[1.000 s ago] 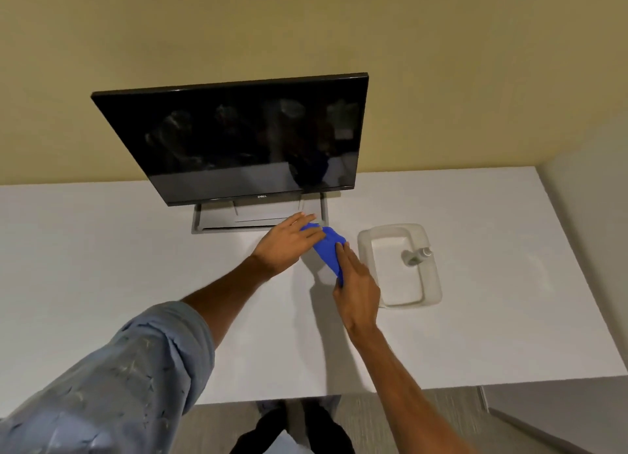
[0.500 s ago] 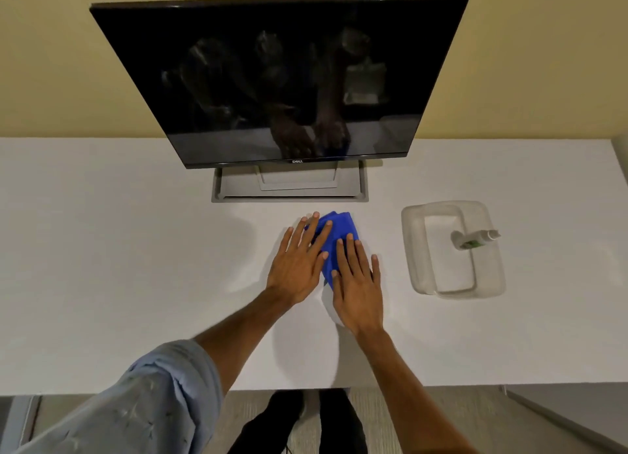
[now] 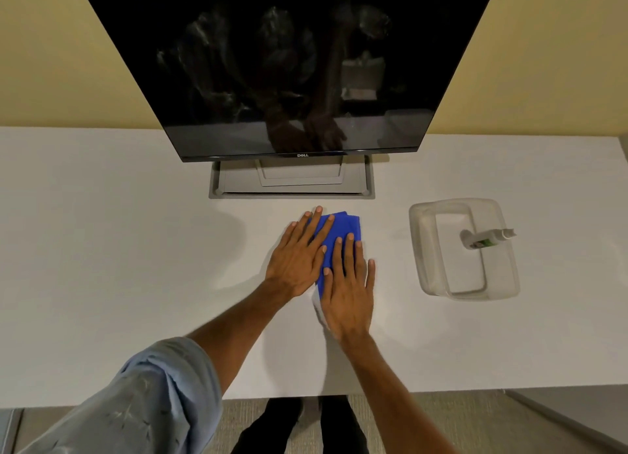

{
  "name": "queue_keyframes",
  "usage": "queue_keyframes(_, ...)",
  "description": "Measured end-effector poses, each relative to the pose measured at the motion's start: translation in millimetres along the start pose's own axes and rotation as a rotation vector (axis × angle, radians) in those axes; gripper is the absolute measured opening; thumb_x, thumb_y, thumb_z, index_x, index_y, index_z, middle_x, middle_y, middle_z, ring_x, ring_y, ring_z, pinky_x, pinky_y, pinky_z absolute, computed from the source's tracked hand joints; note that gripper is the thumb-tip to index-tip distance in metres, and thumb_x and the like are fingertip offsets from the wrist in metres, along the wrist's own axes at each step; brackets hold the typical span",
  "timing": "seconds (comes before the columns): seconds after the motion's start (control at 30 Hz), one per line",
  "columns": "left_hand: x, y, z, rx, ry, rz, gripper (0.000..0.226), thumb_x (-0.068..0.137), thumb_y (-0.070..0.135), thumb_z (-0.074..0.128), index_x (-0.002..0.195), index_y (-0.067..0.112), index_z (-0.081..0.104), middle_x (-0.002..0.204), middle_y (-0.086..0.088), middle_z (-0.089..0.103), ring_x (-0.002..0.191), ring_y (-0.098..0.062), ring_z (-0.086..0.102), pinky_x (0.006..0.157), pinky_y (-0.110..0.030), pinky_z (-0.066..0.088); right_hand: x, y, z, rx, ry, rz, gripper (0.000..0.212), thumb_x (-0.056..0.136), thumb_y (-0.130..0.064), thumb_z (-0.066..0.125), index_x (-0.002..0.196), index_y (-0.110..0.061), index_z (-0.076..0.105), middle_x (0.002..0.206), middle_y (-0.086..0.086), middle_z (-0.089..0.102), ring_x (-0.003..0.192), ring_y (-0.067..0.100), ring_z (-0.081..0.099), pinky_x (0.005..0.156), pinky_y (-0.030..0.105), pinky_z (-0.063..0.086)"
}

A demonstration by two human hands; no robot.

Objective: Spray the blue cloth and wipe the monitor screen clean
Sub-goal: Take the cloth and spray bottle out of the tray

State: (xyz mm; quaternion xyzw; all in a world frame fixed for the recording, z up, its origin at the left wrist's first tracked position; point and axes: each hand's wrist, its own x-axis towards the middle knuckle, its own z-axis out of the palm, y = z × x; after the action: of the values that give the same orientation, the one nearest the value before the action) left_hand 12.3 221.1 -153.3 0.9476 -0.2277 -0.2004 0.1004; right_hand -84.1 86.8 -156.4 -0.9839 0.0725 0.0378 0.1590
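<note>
A folded blue cloth (image 3: 339, 227) lies flat on the white desk (image 3: 119, 249), in front of the monitor stand. My left hand (image 3: 299, 256) rests flat on its left part, fingers spread. My right hand (image 3: 348, 290) lies flat on its right and near part. Neither hand grips the cloth; both press it from above. The black monitor screen (image 3: 289, 62) stands behind, smeared and showing reflections. A small spray bottle (image 3: 489, 237) lies in a clear plastic tray (image 3: 424, 249) to the right.
The grey monitor stand base (image 3: 292, 181) sits just beyond the cloth. A yellow wall is behind the desk. The desk's near edge runs below my forearms, with carpet and my feet beneath.
The view has moved closer and lower toward the desk. Both hands have flattened onto the cloth, which earlier was partly lifted between them.
</note>
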Motion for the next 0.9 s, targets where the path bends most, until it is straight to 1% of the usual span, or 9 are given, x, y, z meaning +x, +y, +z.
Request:
queue_keyframes(0.17,-15,6,8,-0.259,0.139,-0.148,0.071,0.114,0.049,0.009,0.175,0.02,-0.012,0.186,-0.001,-0.014,0.173,-0.02,-0.01,0.142,-0.042,0.001,19,27,-5,-0.052,-0.086,-0.174,0.071,0.114,-0.051,0.016,0.175,-0.016,0.012,0.184,0.003,0.001,0.171,0.023,-0.001,0.139,0.05,0.004)
queue_keyframes(0.27,-25,11,17,-0.265,0.177,-0.258,0.07,0.116,0.047,0.005,0.177,0.016,-0.008,0.186,0.0,-0.014,0.173,-0.018,-0.011,0.142,-0.041,0.001,18,26,-8,-0.046,-0.107,-0.172,0.073,0.113,-0.053,0.01,0.175,-0.016,0.008,0.184,0.003,-0.002,0.171,0.023,-0.002,0.139,0.052,0.006)
queue_keyframes(0.37,-29,14,24,-0.225,0.188,-0.325,0.071,0.115,0.045,0.007,0.177,0.016,-0.009,0.185,-0.001,-0.017,0.173,-0.019,-0.014,0.142,-0.043,0.003,16,21,-21,0.074,-0.056,-0.131,0.071,0.113,-0.051,0.013,0.175,-0.015,0.012,0.183,0.002,0.009,0.171,0.021,0.007,0.139,0.052,0.009)
queue_keyframes(0.47,-29,13,30,-0.125,0.204,-0.351,0.07,0.116,0.044,0.008,0.177,0.016,-0.012,0.185,-0.002,-0.02,0.173,-0.021,-0.016,0.142,-0.045,0.002,6,25,-47,0.259,0.13,-0.055,0.061,0.116,-0.041,0.03,0.173,-0.018,0.027,0.177,0.0,0.035,0.165,0.019,0.031,0.137,0.045,0.021)
queue_keyframes(0.53,-29,13,31,-0.121,0.227,-0.38,0.07,0.117,0.044,0.009,0.177,0.015,-0.01,0.185,-0.003,-0.019,0.173,-0.022,-0.014,0.142,-0.046,0.003,-1,39,-69,0.312,0.328,0.004,0.05,0.115,-0.032,0.043,0.164,-0.022,0.043,0.159,-0.003,0.055,0.147,0.012,0.05,0.129,0.027,0.028)
queue_keyframes(0.6,-30,14,31,-0.116,0.235,-0.395,0.068,0.118,0.043,0.009,0.177,0.014,-0.009,0.185,-0.003,-0.018,0.173,-0.022,-0.014,0.141,-0.047,0.004,-4,61,-92,0.362,0.517,0.09,0.044,0.111,-0.023,0.051,0.154,-0.023,0.053,0.142,-0.005,0.061,0.129,0.006,0.051,0.115,0.02,0.032)
queue_keyframes(0.67,-32,14,32,-0.082,0.237,-0.398,0.069,0.117,0.044,0.007,0.177,0.015,-0.01,0.185,-0.003,-0.019,0.173,-0.022,-0.014,0.141,-0.047,0.005,-2,86,-113,0.464,0.679,0.214,0.045,0.104,-0.01,0.057,0.149,-0.018,0.055,0.133,-0.003,0.061,0.121,0.009,0.053,0.108,0.031,0.041)
queue_keyframes(0.77,-32,12,32,-0.04,0.248,-0.392,0.071,0.115,0.046,0.009,0.177,0.014,-0.008,0.186,-0.004,-0.017,0.173,-0.024,-0.012,0.141,-0.049,0.006,13,127,-141,0.511,0.832,0.427,0.059,0.094,0.0,0.06,0.151,-0.012,0.051,0.136,0.003,0.06,0.119,0.023,0.058,0.105,0.046,0.047)
queue_keyframes(0.9,-30,13,34,-0.021,0.29,-0.37,0.071,0.116,0.044,0.016,0.178,0.011,0.003,0.187,-0.007,-0.005,0.174,-0.027,-0.003,0.141,-0.051,0.011,38,178,-164,0.371,0.735,0.664,0.063,0.092,-0.029,0.071,0.151,-0.016,0.052,0.141,0.007,0.056,0.128,0.031,0.055,0.103,0.055,0.046)
